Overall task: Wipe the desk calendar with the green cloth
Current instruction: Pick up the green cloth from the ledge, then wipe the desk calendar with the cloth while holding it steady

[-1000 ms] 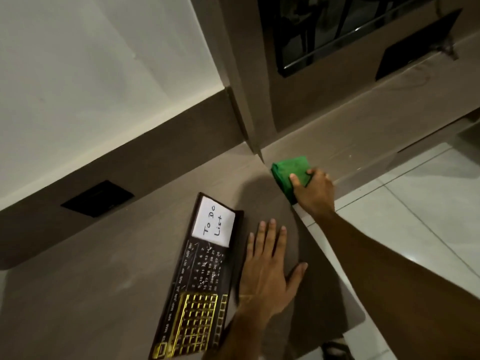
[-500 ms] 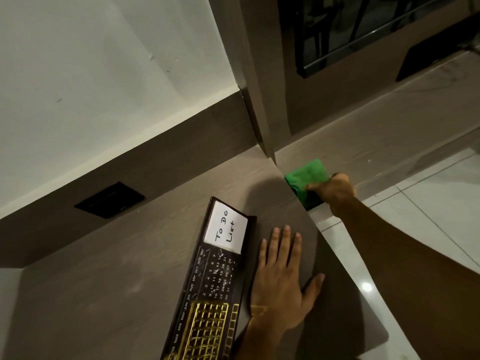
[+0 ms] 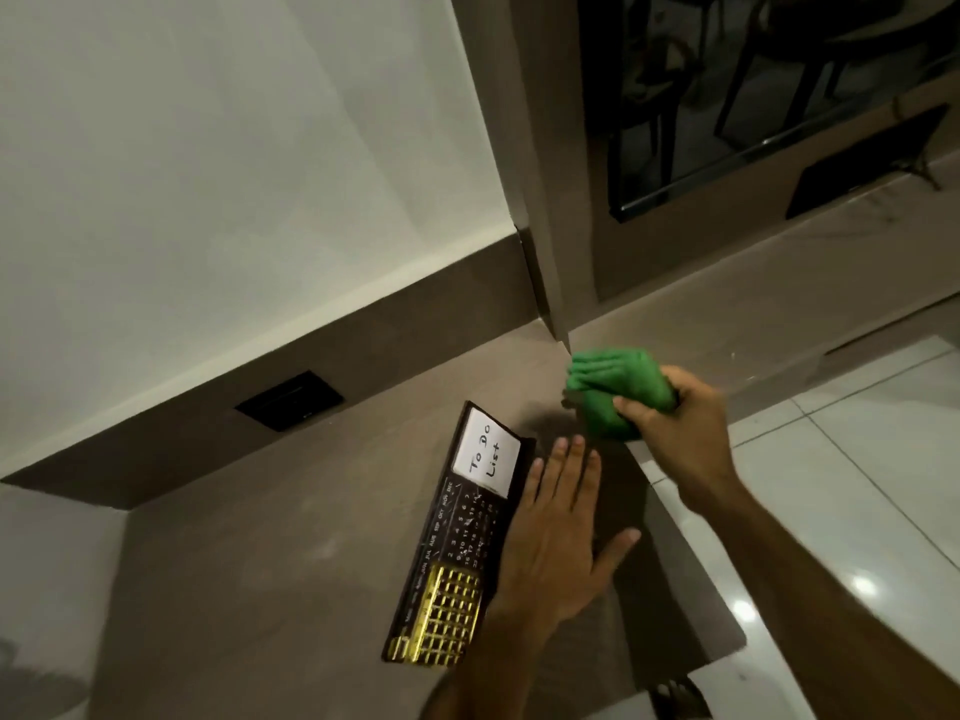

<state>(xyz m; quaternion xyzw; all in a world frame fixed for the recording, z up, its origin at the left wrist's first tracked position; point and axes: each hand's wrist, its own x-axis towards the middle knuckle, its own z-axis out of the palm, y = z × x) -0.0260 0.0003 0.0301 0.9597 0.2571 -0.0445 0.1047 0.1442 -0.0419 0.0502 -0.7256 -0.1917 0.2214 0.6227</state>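
My right-hand fingers (image 3: 631, 407) bunch the green cloth (image 3: 613, 394), right of center; left hand (image 3: 558, 532) open, flat on tabletop (image 3: 270, 553) beside the desk calendar (image 3: 460, 543), lower center. Cloth not touching calendar; wiping looks unstarted.

soft green cloth (image 3: 618, 394), matt wood-look desk (image 3: 291, 553)

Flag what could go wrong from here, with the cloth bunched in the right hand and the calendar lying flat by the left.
1. The white "To Do List" note sits on the desk calendar; a wipe with the green cloth may smear its handwriting or peel it off.
2. The left hand lies flat on the desk beside the calendar, not on it, so the calendar may slide under the stroke.
3. The right hand grips the cloth as a wad, so contact may be patchy.
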